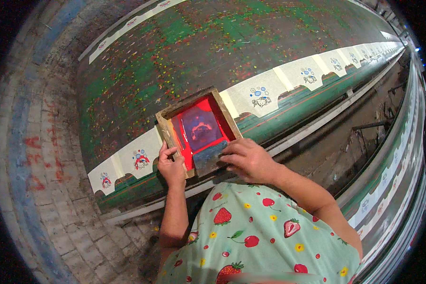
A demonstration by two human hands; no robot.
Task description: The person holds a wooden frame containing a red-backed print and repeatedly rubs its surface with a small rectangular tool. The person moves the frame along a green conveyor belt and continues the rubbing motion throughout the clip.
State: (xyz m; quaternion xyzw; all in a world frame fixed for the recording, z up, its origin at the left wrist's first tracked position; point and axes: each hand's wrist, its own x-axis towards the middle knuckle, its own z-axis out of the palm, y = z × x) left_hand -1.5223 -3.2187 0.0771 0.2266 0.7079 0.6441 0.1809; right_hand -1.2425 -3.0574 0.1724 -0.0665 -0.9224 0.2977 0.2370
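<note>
Wooden and four-sided, the frame [186, 101] sat across the near edge of a long, paint-spotted table [136, 90], with red paint [204, 105] inside it. The person's left hand [173, 165] was clamped on the frame's left side. The right hand [248, 158] bent its fingers over the right end of a dark board [208, 158] at the frame's near end; whether they gripped it, one could not tell. Left of the frame, pale panels [128, 152] bore figures with red parts; right of it, white panels [293, 75] showed blue flowers and outlined figures.
</note>
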